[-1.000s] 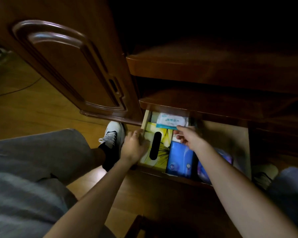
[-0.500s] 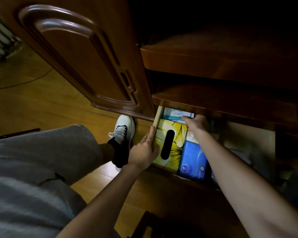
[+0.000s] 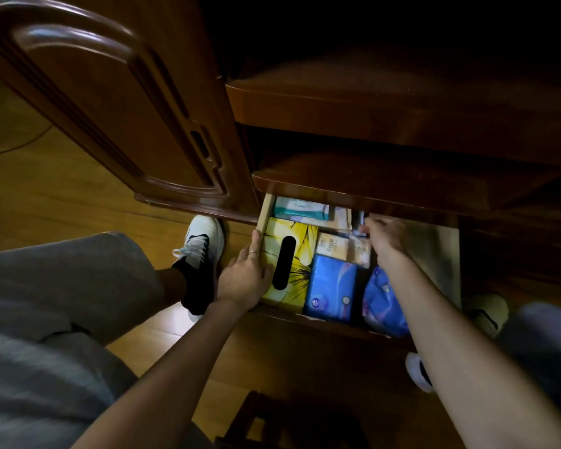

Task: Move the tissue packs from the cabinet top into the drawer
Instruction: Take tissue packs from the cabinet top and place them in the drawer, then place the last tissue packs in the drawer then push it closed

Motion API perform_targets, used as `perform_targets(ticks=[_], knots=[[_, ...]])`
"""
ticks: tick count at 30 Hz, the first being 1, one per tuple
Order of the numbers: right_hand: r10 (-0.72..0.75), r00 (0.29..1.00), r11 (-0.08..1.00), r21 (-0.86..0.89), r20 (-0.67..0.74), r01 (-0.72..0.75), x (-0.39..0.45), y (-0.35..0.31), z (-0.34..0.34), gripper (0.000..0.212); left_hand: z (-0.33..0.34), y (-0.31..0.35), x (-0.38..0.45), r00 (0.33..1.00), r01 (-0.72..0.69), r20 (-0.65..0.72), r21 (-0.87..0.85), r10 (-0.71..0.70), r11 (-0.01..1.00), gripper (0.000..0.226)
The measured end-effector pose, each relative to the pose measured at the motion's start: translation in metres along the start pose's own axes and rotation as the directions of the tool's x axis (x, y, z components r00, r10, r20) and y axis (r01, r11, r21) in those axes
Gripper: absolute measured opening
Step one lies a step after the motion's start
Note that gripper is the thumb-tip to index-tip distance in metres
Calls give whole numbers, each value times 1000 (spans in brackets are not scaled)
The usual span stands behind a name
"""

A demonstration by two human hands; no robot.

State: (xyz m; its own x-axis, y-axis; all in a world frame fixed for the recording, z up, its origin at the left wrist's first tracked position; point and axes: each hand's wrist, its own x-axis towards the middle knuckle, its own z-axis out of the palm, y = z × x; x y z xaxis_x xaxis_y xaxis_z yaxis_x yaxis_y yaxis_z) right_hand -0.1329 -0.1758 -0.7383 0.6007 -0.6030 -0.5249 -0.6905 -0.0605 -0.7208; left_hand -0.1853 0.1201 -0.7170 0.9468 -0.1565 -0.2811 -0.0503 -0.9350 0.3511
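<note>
The pale wooden drawer (image 3: 263, 212) stands pulled out under the dark cabinet top (image 3: 353, 192). Inside lie a yellow tissue box (image 3: 300, 254) with a black slot, a blue tissue pack (image 3: 332, 288), an orange pack (image 3: 337, 249), a white-and-teal pack (image 3: 302, 209) at the back and a blue-purple pack (image 3: 382, 299). My left hand (image 3: 245, 275) rests on the drawer's left wall and the yellow box, fingers flat. My right hand (image 3: 384, 236) reaches to the drawer's back middle, its fingertips at something small and dark there; what they touch is blurred.
An open cabinet door (image 3: 110, 102) hangs at upper left. Wooden floor (image 3: 46, 196) spreads on the left. My grey-trousered leg (image 3: 62, 286) and a white-and-black shoe (image 3: 201, 251) sit left of the drawer. Another shoe (image 3: 486, 311) is at the right. A dark wooden stool edge (image 3: 289, 422) is below.
My right hand has slid rightward from the white-and-teal pack, which now lies at the drawer's back. My left hand has shifted onto the drawer's left wall. The view has moved closer.
</note>
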Motion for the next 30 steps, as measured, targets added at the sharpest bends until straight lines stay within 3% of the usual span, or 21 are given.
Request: perform_targets(ticks=[4,7,10,13,15,18,21,23,26,28,30], knots=[[-31,998,997,-71,-46,28,-6,20,-21,15,-3,11,1,997,51,52,57,-54,997,87],[-91,983,982,-148,161,115,-30,8,-37,16,-26,28,8,973,125,183,95,-141,988,78],[-212,922,934,-209,322,288,-59,-34,-71,17,-70,63,13,974,63,215,64,-75,996,70],[-342,875,883,-202,343,424,-96,-81,-121,15,-126,112,3,994,-95,52,25,94,995,71],[-424,841,843,-193,338,502,-126,-110,-158,14,-167,143,-13,961,-251,-115,17,251,968,55],[-577,732,746,-131,362,652,-177,-155,-211,11,-234,185,-34,794,-459,-417,68,443,886,26],[-729,637,623,-141,251,769,-213,-211,-253,11,-301,230,-40,611,-585,-610,81,504,807,20],[-804,577,525,-284,143,803,-223,-249,-272,12,-337,258,-31,547,-605,-658,116,517,788,16],[-859,512,450,-498,-14,741,-216,-299,-287,12,-373,293,-1,558,-602,-619,155,552,783,17],[-860,505,458,-543,-71,704,-199,-328,-293,11,-386,315,27,552,-611,-600,182,579,771,18],[-848,528,441,-603,-39,665,-175,-352,-298,13,-395,336,61,553,-612,-593,186,585,769,18]])
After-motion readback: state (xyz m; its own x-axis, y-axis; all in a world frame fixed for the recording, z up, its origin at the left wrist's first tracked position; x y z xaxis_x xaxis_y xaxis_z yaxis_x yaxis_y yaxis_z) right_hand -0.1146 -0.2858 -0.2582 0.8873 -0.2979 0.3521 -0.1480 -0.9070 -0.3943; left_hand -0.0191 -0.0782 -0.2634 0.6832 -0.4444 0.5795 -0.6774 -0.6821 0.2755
